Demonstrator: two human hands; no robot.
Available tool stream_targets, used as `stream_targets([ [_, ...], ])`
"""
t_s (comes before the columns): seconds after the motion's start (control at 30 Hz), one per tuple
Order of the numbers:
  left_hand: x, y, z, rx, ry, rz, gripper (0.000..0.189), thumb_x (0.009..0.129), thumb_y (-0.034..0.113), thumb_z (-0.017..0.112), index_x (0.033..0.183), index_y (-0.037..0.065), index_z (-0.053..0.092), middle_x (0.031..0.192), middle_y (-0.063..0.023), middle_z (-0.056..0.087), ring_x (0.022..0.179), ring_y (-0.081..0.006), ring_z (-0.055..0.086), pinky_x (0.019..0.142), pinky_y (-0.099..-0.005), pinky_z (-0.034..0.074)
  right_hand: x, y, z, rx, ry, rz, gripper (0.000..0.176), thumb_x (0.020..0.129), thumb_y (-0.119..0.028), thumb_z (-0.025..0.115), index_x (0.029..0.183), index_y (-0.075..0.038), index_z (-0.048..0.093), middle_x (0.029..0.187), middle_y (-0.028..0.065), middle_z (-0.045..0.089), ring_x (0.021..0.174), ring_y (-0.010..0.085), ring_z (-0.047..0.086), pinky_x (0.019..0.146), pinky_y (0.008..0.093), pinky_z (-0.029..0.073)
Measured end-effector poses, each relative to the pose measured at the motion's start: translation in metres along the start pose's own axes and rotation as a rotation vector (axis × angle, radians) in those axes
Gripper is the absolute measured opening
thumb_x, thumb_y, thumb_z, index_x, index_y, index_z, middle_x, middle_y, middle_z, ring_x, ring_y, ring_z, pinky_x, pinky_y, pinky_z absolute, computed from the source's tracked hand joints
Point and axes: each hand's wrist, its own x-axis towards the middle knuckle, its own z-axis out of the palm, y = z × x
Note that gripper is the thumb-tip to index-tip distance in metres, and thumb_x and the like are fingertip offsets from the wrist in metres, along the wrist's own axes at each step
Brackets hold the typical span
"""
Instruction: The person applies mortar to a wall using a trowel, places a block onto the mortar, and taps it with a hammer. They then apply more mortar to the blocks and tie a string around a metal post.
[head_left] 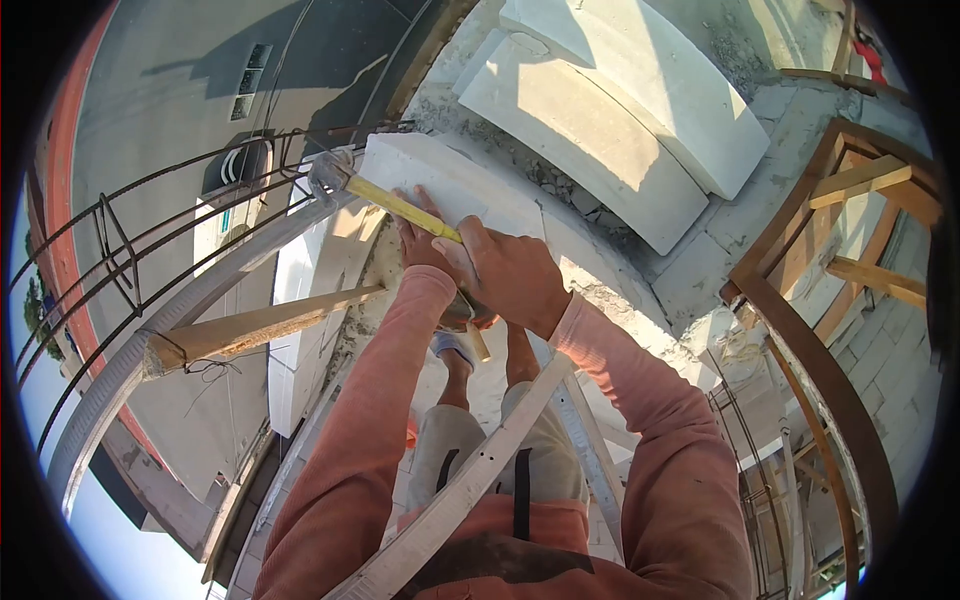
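My right hand (515,275) is closed on the near end of a flat yellow strip, which looks like a tape measure's blade (400,210). The strip slants across the white block (480,185) to a grey pipe end at the block's left edge. My left hand (425,240) lies on the block under the strip, close beside the right, its visible fingers stretched out. Below my hands, a dark rounded object with a short wooden handle (479,345) shows in part; what it is I cannot make out.
Curved white blocks (600,130) lie beyond the wall. Bent rebar (130,255) and a wooden prop (265,325) stand at the left. A brown wooden frame (800,290) stands at the right. A pale metal bar (470,475) crosses before my legs.
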Motion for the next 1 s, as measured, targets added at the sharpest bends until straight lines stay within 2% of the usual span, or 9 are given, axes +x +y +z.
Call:
stream_targets([
  [0.1, -0.010, 0.004, -0.023, -0.149, 0.066, -0.010, 0.087, 0.094, 0.030, 0.053, 0.159, 0.001, 0.003, 0.161, -0.0318, 0.006, 0.151, -0.0486, 0.006, 0.124, -0.0487, 0.013, 0.005, 0.005, 0.020, -0.010, -0.052, 0.044, 0.038, 0.102, -0.039, 0.052, 0.105, -0.001, 0.049, 0.071, 0.0167, 0.068, 0.061, 0.0392, 0.068, 0.053, 0.0464, 0.055],
  [0.3, -0.011, 0.004, -0.023, 0.049, -0.020, -0.036, 0.083, 0.093, 0.027, 0.050, 0.157, -0.005, 0.008, 0.162, -0.0307, 0.009, 0.151, -0.0472, 0.006, 0.125, -0.0472, 0.009, 0.021, 0.000, 0.015, -0.015, -0.226, 0.232, 0.036, 0.101, -0.036, 0.051, 0.109, -0.001, 0.049, 0.073, 0.0216, 0.068, 0.066, 0.0410, 0.069, 0.056, 0.0482, 0.055],
  [0.4, -0.006, 0.001, -0.018, -0.336, 0.078, -0.093, 0.082, 0.093, 0.026, 0.050, 0.156, -0.006, 0.010, 0.161, -0.0303, 0.011, 0.152, -0.0457, 0.008, 0.125, -0.0478, 0.008, 0.022, -0.012, -0.003, -0.021, -0.258, 0.257, 0.025, 0.095, -0.020, 0.053, 0.108, 0.001, 0.050, 0.079, 0.0207, 0.070, 0.073, 0.0380, 0.072, 0.061, 0.0462, 0.058],
  [0.5, -0.002, -0.007, -0.004, 0.262, -0.016, -0.005, 0.081, 0.093, 0.027, 0.050, 0.157, -0.004, 0.011, 0.162, -0.0299, 0.012, 0.152, -0.0437, 0.010, 0.124, -0.0482, 0.010, 0.015, -0.014, -0.007, 0.017, -0.254, 0.229, 0.026, 0.095, -0.021, 0.052, 0.109, 0.001, 0.050, 0.080, 0.0215, 0.070, 0.073, 0.0382, 0.072, 0.062, 0.0475, 0.057],
  [0.7, -0.008, 0.001, -0.027, 0.160, -0.079, -0.037, 0.082, 0.094, 0.032, 0.050, 0.157, -0.003, 0.012, 0.161, -0.0315, 0.011, 0.151, -0.0456, 0.011, 0.123, -0.0476, 0.014, 0.017, -0.006, 0.012, 0.104, -0.271, 0.330, 0.031, 0.100, -0.027, 0.048, 0.111, 0.001, 0.051, 0.080, 0.0238, 0.070, 0.074, 0.0396, 0.072, 0.065, 0.0493, 0.057],
  [0.8, -0.003, -0.003, -0.014, 0.211, 0.045, -0.017, 0.097, 0.090, 0.046, 0.061, 0.158, -0.001, 0.009, 0.161, -0.0324, 0.009, 0.151, -0.0469, 0.010, 0.123, -0.0494, 0.014, 0.015, 0.001, 0.019, 0.156, -0.265, 0.371, 0.039, 0.104, -0.039, 0.046, 0.113, -0.001, 0.050, 0.081, 0.0250, 0.069, 0.074, 0.0374, 0.071, 0.061, 0.0497, 0.055],
  [0.9, -0.012, 0.013, -0.041, -0.085, 0.011, -0.046, 0.120, 0.079, 0.061, 0.072, 0.158, 0.002, 0.004, 0.161, -0.0315, 0.007, 0.151, -0.0471, 0.008, 0.123, -0.0509, 0.015, 0.015, 0.041, 0.009, 0.437, -0.226, 0.374, 0.042, 0.104, -0.041, 0.045, 0.116, -0.002, 0.050, 0.080, 0.0238, 0.067, 0.075, 0.0367, 0.068, 0.063, 0.0499, 0.054],
  [0.97, -0.013, 0.011, -0.030, -0.127, 0.082, -0.022, 0.129, 0.072, 0.066, 0.076, 0.159, 0.003, 0.003, 0.162, -0.0311, 0.005, 0.151, -0.0470, 0.007, 0.123, -0.0513, 0.015, 0.005, 0.088, 0.002, 0.226, -0.008, 0.111, 0.048, 0.105, -0.046, 0.044, 0.105, 0.000, 0.055, 0.071, 0.0157, 0.055, 0.065, 0.0307, 0.057, 0.062, 0.0444, 0.048],
  [1.0, -0.014, 0.009, -0.027, -0.146, 0.121, -0.017, 0.134, 0.069, 0.068, 0.078, 0.159, 0.004, 0.003, 0.162, -0.0309, 0.004, 0.151, -0.0470, 0.007, 0.123, -0.0515, 0.015, 0.012, 0.097, -0.022, 0.302, -0.075, 0.293, 0.053, 0.104, -0.050, 0.045, 0.101, 0.001, 0.057, 0.068, 0.0121, 0.051, 0.063, 0.0251, 0.053, 0.055, 0.0410, 0.044],
])
